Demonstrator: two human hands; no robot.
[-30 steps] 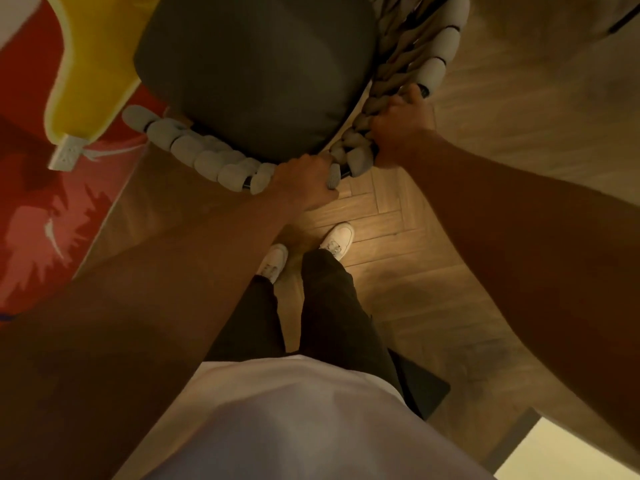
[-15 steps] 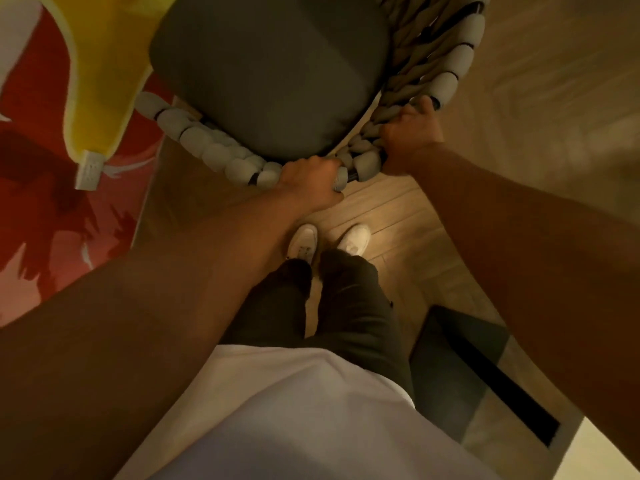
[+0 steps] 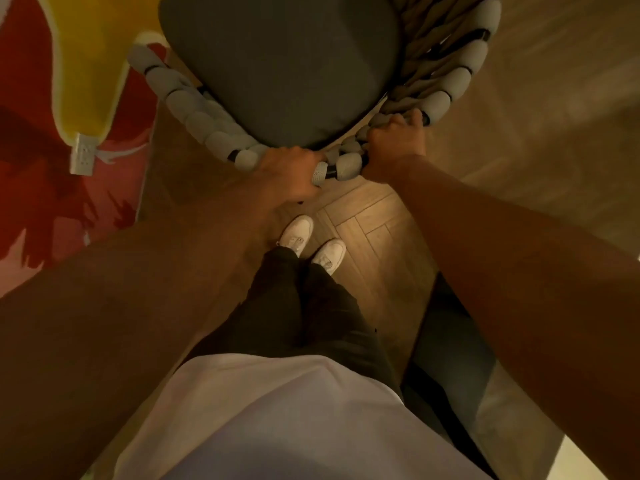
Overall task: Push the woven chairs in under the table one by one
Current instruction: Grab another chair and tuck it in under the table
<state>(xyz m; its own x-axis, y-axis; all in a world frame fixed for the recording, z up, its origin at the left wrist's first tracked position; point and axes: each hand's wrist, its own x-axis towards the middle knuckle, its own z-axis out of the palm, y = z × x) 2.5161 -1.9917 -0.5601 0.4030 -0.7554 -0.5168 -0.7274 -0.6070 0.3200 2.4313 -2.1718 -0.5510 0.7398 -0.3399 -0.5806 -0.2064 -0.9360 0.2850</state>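
A woven chair (image 3: 194,109) with a thick grey rope backrest and a dark grey seat cushion (image 3: 280,64) stands right in front of me, seen from above. My left hand (image 3: 287,174) is closed over the middle of the backrest's top rail. My right hand (image 3: 394,147) grips the same rail a little further right, fingers wrapped into the weave. No table shows in this view.
A red and yellow rug (image 3: 52,98) with a white label lies on the floor to the left. Herringbone wood floor (image 3: 374,220) runs under my white shoes (image 3: 311,244). A dark low object (image 3: 450,358) sits at the lower right.
The chair has shifted rightward and turned a little relative to the rug, both hands staying on its back rail. My feet have stepped along behind it.
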